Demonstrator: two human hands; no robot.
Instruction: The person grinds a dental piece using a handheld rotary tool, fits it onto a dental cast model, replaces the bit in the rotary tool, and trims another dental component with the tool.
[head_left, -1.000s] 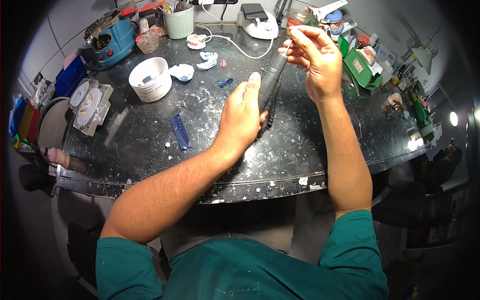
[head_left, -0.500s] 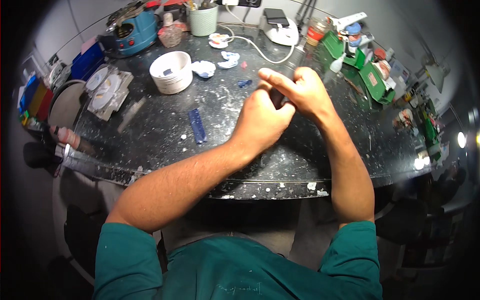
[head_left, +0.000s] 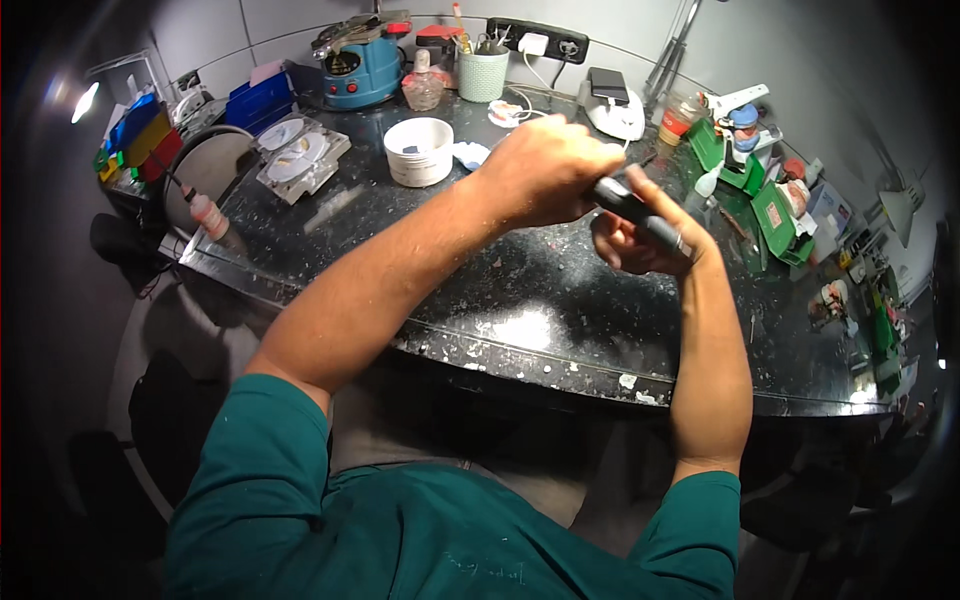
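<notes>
A dark cylindrical handpiece (head_left: 640,213) lies slanted across my right hand (head_left: 655,240), which is closed round it with the thumb side up and fingers curled beneath. My left hand (head_left: 550,172) is closed at the handpiece's upper left end, back of the hand upward. Its fingertips are hidden, so what they pinch does not show. A thin dark tip (head_left: 648,159) sticks out just above the handpiece. Both hands are raised over the black, white-speckled bench (head_left: 470,270).
A white tub (head_left: 419,155) stands left of my left hand. Behind it are a blue machine (head_left: 363,76), a glass bottle (head_left: 424,88) and a green cup of tools (head_left: 483,77). Green trays (head_left: 780,222) with dental models line the right. A white device (head_left: 612,110) stands at the back.
My left hand has lifted and moved farther back over the bench. The right hand has turned, bringing the handpiece into plain sight. The view has swung, and the blue strip is now covered.
</notes>
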